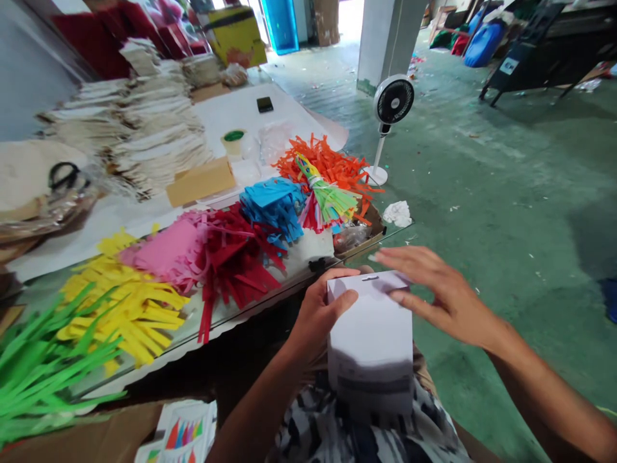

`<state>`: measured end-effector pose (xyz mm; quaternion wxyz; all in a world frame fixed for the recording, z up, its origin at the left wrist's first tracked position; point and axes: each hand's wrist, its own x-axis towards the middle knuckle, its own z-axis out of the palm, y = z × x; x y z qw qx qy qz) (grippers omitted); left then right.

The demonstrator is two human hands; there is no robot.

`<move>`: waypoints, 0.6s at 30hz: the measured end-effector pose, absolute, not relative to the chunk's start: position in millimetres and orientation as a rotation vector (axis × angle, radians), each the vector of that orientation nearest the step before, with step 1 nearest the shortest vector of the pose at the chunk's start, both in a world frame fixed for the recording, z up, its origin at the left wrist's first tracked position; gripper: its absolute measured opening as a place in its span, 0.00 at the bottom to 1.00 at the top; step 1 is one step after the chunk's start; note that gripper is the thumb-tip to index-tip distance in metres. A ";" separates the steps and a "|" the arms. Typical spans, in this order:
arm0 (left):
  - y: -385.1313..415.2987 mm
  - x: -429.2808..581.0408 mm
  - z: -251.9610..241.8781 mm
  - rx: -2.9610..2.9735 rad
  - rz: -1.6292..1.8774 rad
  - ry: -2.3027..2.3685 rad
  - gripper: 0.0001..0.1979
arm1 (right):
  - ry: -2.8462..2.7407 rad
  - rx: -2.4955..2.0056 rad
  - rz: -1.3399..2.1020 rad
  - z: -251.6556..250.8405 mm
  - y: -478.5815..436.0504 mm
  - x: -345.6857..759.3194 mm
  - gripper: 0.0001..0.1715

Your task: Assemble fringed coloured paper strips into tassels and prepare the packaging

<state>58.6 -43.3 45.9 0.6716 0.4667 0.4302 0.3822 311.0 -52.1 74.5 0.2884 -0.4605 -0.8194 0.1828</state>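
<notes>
Now: white slotted carton (371, 341), long axis pointing forward, gripped in left fingers (344, 302) at its side; right fingers (395, 257) open, just beside its top corner.

A white cardboard box (370, 341), slotted at its top edge and shadowed grey toward the bottom, stands upright, gripped along one side by the left hand (321, 315), the open right hand (436, 296) at its top corner.

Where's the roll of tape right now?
In the head view, the roll of tape sits on white paper, left of the orange paper strips and above the brown card.
</notes>
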 end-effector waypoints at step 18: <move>-33.1 69.0 39.4 0.760 0.774 0.853 0.30 | -2.121 -1.137 0.869 70.0 -44.5 304.6 0.23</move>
